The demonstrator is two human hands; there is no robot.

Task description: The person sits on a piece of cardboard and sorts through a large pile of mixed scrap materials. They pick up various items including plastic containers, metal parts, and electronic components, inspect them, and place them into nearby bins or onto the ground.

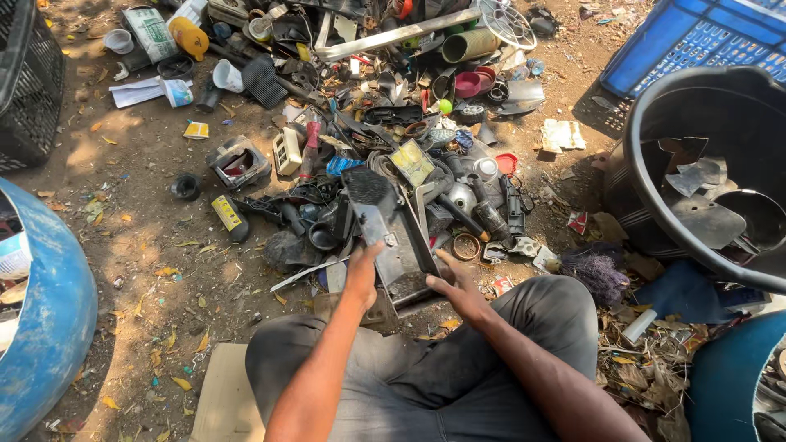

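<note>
Down at the bottom of the view, the person sits on the dirt ground in grey trousers, knees spread, a flat piece of cardboard just beside the left leg. Both forearms reach forward between the knees. The left hand is clamped on the near left edge of a long dark plastic casing, thumb on top; the right hand grips the near right corner of the same piece, fingers curled under it. So the casing is held in both hands, tilted, its near end over the lap and its far end pointing into the scrap heap.

Just past the hands, that heap spreads wide: black plastic parts, a metal ring, a small yellow-and-black can, a red cap. Off to the right, close by, a big black tub holds flat dark shards. On the left edge sits a blue barrel.

Farther out: a yellow helmet-like shell, a white cup, a long pale metal bar, a wire fan guard. Top right, a blue plastic crate; top left, a black mesh basket.
</note>
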